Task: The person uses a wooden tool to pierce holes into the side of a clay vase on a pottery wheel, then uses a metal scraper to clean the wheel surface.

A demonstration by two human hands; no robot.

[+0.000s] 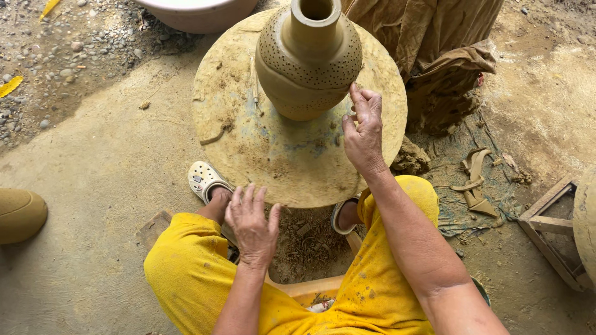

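A tan clay vase [308, 62] with a narrow open neck and rows of small dots pressed into its shoulder stands on a round clay-smeared wheel [267, 155]. My right hand [364, 131] is raised beside the vase's lower right side, with the fingers pinched together close to the clay; I cannot tell if a small tool sits in them. My left hand [251, 224] lies flat, fingers spread, on the wheel's near edge above my knee in yellow trousers.
A white clog [205, 180] on my foot rests left of the wheel. A pale basin [198, 13] stands at the top, brown cloth [434, 43] at top right, clay scraps [475, 180] and a wooden frame [549, 229] to the right.
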